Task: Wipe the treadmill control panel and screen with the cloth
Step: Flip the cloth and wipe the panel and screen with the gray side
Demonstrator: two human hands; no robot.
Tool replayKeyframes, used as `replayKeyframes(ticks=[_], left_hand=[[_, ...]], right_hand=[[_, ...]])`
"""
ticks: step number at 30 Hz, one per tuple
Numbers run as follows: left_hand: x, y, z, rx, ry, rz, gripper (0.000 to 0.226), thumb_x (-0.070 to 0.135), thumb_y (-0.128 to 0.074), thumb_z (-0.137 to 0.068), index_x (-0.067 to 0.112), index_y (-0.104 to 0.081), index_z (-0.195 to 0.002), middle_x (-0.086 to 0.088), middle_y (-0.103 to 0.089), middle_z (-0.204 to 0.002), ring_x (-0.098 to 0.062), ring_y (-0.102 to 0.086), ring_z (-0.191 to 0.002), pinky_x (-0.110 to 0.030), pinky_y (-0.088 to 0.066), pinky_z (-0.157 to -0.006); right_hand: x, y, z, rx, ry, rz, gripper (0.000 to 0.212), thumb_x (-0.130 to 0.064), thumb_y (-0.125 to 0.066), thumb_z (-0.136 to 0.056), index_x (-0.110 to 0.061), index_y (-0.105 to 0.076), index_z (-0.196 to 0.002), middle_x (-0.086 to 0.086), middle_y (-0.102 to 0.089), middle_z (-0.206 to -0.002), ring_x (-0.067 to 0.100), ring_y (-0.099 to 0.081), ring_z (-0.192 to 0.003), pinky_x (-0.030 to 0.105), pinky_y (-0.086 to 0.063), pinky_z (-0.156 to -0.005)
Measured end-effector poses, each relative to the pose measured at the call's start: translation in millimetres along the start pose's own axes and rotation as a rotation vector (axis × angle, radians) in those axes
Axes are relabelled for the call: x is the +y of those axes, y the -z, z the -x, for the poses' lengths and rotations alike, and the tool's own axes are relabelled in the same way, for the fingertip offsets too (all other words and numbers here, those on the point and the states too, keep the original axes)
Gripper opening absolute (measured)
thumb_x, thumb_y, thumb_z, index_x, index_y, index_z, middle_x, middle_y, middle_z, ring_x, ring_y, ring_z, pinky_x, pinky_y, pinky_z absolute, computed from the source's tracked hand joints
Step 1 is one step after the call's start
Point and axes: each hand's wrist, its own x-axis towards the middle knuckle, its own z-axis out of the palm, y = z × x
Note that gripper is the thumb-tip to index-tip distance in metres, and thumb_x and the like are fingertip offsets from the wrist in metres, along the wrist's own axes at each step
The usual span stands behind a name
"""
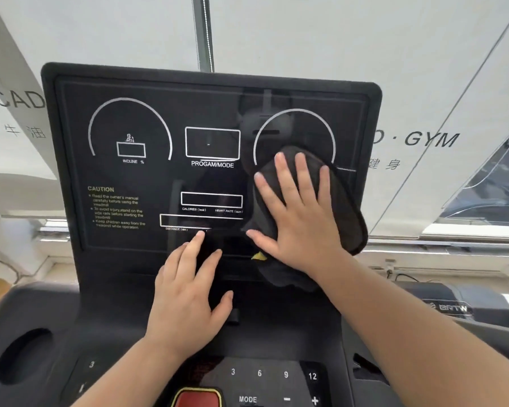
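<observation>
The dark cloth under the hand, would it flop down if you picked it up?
Probably floppy: the cloth bunches and droops below the right hand. It looks light and soft, pressed flat by an open palm. It likely slides easily on the glossy screen.

Right hand flat, fingers spread, left hand open, fingertips forward

A black treadmill console rises into an upright dark screen, with a dark cloth pressed flat against the screen's right side and a round cup recess near the console's left edge.
</observation>
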Motion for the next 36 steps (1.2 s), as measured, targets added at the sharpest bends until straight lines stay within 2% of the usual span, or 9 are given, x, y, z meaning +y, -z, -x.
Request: replayKeyframes(ticks=[4, 9, 13, 16, 19, 24, 28, 32, 36], left_hand=[[-1, -11, 16, -0.037, -0.022, 0.011, 0.064, 0.049, -0.062, -0.077, 0.013, -0.065, -0.130, -0.014, -0.042, -0.153, -0.037, -0.047, -0.129, -0.053, -0.044, -0.104], [0, -20, 26, -0.052, -0.039, 0.030, 0.062, 0.049, -0.057, -0.079, 0.012, -0.065, -0.128, -0.013, -0.042, -0.151, -0.038, -0.045, -0.134, -0.063, -0.040, -0.108], [3, -21, 28, -0.080, -0.032, 0.046, 0.063, 0.050, -0.056, -0.079, 0.013, -0.062, -0.130, -0.014, -0.039, -0.153, -0.041, -0.040, -0.139, -0.067, -0.036, -0.110], [4, -19, 34, -0.059, -0.023, 0.058, 0.062, 0.049, -0.058, -0.079, 0.014, -0.062, -0.130, -0.014, -0.039, -0.154, -0.040, -0.036, -0.142, -0.065, -0.035, -0.111], [4, -18, 46, -0.023, -0.085, -0.001, 0.059, 0.046, -0.062, -0.078, 0.013, -0.066, -0.127, -0.016, -0.044, -0.152, -0.040, -0.042, -0.139, -0.062, -0.037, -0.110], [4, -19, 70, -0.077, -0.068, -0.029, 0.058, 0.047, -0.065, -0.076, 0.015, -0.069, -0.124, -0.016, -0.047, -0.149, -0.039, -0.045, -0.134, -0.056, -0.039, -0.106], [4, -18, 92, -0.142, -0.006, -0.008, 0.057, 0.049, -0.064, -0.076, 0.016, -0.068, -0.122, -0.013, -0.049, -0.147, -0.037, -0.047, -0.132, -0.051, -0.040, -0.104], [7, -18, 112, -0.155, 0.009, 0.018, 0.054, 0.047, -0.064, -0.075, 0.015, -0.069, -0.118, -0.012, -0.055, -0.139, -0.036, -0.052, -0.124, -0.050, -0.045, -0.098], [12, -19, 126, -0.168, 0.002, 0.048, 0.050, 0.048, -0.063, -0.075, 0.018, -0.069, -0.114, -0.009, -0.057, -0.135, -0.035, -0.052, -0.122, -0.051, -0.048, -0.095]], right_hand=[[2, -27, 77, -0.035, 0.166, 0.011, 0.080, -0.067, -0.053, -0.092, -0.032, -0.030, -0.161, 0.007, -0.016, -0.172, 0.034, -0.008, -0.160, 0.062, -0.005, -0.126], [37, -27, 124, -0.129, 0.189, 0.072, 0.096, -0.077, -0.060, -0.081, -0.033, -0.028, -0.160, 0.009, -0.018, -0.170, 0.036, -0.007, -0.158, 0.059, -0.001, -0.127], [46, -15, 89, -0.122, 0.023, 0.037, 0.122, -0.091, -0.063, -0.063, -0.024, -0.029, -0.160, 0.020, -0.011, -0.169, 0.046, -0.004, -0.156, 0.066, 0.001, -0.124], [29, -13, 88, -0.216, -0.095, -0.014, 0.129, -0.094, -0.058, -0.063, -0.019, -0.021, -0.162, 0.023, 0.002, -0.170, 0.048, 0.005, -0.156, 0.069, 0.003, -0.122], [-10, -26, 133, -0.355, -0.168, -0.067, 0.124, -0.092, -0.050, -0.072, -0.014, -0.015, -0.162, 0.023, 0.012, -0.169, 0.044, 0.017, -0.156, 0.071, 0.002, -0.121], [-56, -28, 184, -0.513, -0.223, -0.135, 0.118, -0.092, -0.035, -0.082, -0.008, -0.014, -0.162, 0.026, 0.004, -0.170, 0.046, 0.010, -0.157, 0.069, 0.001, -0.120], [-83, -10, 192, -0.605, -0.128, -0.257, 0.107, -0.088, -0.032, -0.087, -0.016, -0.014, -0.164, 0.022, 0.008, -0.171, 0.041, 0.014, -0.157, 0.067, 0.001, -0.121], [-112, 6, 213, -0.634, 0.030, -0.403, 0.093, -0.082, -0.034, -0.091, -0.025, -0.025, -0.164, 0.011, -0.006, -0.173, 0.036, -0.002, -0.160, 0.064, -0.004, -0.121], [-85, 13, 235, -0.649, 0.087, -0.360, 0.094, -0.089, -0.036, -0.086, -0.034, -0.029, -0.162, 0.005, -0.017, -0.173, 0.035, -0.011, -0.159, 0.063, -0.005, -0.121]])
